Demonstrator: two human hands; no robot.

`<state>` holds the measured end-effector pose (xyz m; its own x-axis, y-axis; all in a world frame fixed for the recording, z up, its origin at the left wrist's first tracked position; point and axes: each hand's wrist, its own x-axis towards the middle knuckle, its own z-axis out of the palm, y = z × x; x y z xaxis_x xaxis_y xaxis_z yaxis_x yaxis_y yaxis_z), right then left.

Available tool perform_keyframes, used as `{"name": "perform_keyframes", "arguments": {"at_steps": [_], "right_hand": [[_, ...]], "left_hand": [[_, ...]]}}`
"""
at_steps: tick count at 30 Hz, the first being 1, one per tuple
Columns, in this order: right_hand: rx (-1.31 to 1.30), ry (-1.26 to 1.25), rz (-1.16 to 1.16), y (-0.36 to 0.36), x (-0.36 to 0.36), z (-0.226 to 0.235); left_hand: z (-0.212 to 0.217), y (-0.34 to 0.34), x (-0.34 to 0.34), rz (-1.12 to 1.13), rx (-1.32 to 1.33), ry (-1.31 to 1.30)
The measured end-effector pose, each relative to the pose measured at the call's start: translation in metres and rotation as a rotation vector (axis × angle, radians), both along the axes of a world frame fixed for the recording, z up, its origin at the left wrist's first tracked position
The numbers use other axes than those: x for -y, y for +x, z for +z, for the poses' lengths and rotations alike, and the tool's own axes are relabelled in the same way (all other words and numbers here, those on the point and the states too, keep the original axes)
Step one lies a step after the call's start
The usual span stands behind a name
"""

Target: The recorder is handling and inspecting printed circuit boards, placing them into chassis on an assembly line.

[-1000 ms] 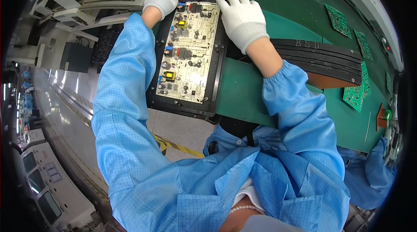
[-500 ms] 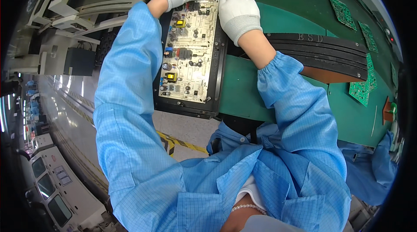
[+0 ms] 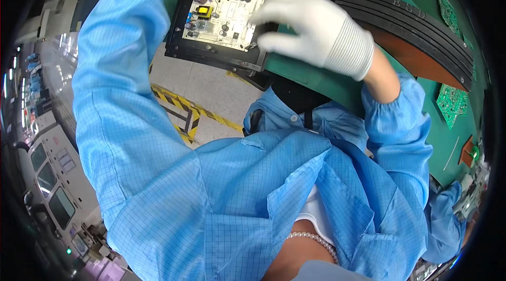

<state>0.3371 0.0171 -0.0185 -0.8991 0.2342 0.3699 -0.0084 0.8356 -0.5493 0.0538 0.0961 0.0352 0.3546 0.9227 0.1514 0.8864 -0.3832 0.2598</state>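
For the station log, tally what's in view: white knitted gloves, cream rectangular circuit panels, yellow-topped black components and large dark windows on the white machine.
White knitted glove: 1
Cream rectangular circuit panel: 1
Yellow-topped black component: 1
Large dark machine windows: 3
Total: 6

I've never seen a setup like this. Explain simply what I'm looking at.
This is a person working by hand, filmed by a fisheye camera worn on the head and looking down, so straight edges bend. The white-gloved right hand is open and blurred at the edge of a cream circuit board dotted with small parts, set in a black rectangular frame; touch is unclear, and nothing shows in its grip. The left hand is beyond the upper edge. On the flat green bench lie a black layered stack and, farther right, green circuit boards.
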Motion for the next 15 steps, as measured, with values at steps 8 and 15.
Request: {"name": "perform_keyframes", "arguments": {"at_steps": [8, 15], "right_hand": [[0.026, 0.237, -0.063, 0.0, 0.037, -0.029], [0.088, 0.228, -0.073, 0.003, 0.035, -0.037]], "left_hand": [[0.041, 0.025, 0.114, 0.161, 0.015, -0.047], [-0.01, 0.004, 0.14, 0.222, 0.102, -0.18]]}}
